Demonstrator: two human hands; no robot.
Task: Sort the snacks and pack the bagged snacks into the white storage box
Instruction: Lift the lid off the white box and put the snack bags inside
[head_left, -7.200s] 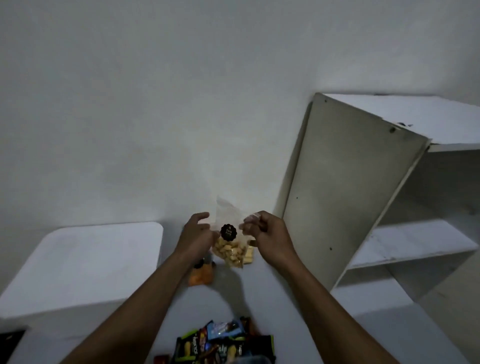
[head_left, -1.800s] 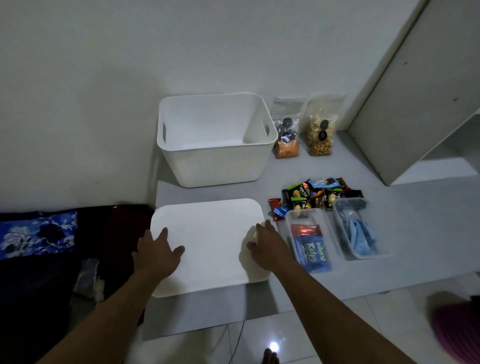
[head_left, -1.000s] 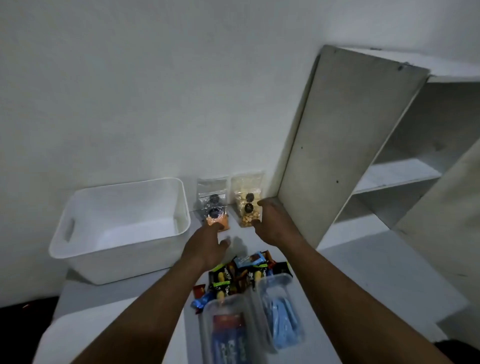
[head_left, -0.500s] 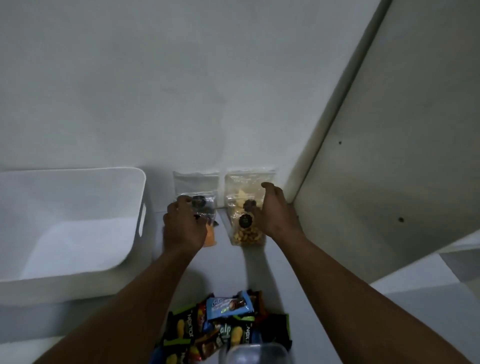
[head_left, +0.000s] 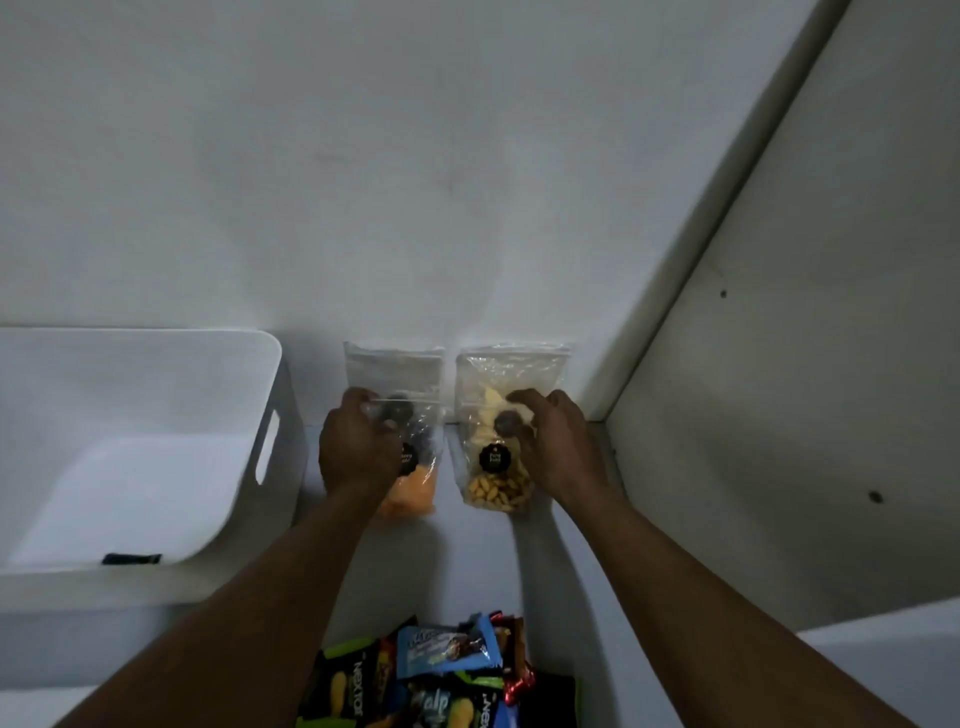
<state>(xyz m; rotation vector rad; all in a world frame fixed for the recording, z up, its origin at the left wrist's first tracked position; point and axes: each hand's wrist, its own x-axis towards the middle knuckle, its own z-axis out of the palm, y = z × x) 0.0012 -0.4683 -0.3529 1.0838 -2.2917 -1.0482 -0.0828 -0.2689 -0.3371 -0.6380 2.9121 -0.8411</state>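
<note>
Clear snack bags with round black labels lean against the wall in two stacks. My left hand (head_left: 358, 452) grips the front bag of orange snacks (head_left: 413, 491) in the left stack. My right hand (head_left: 558, 452) closes on the front bag of tan puffed snacks (head_left: 496, 480) in the right stack, and a bag of pale chips (head_left: 506, 371) stands behind it. The white storage box (head_left: 270, 364) sits open at the left, about a hand's width from the left stack.
A pile of small wrapped snack packets (head_left: 441, 675) lies at the bottom centre between my forearms. A white cabinet side panel (head_left: 779, 389) rises on the right, close to the right bag stack. A plain wall (head_left: 363, 182) stands behind the bags.
Since the lid was set down, both hands reached forward to the bags at the wall. Over the last half second the view came closer and the fingers closed further on the front bags.
</note>
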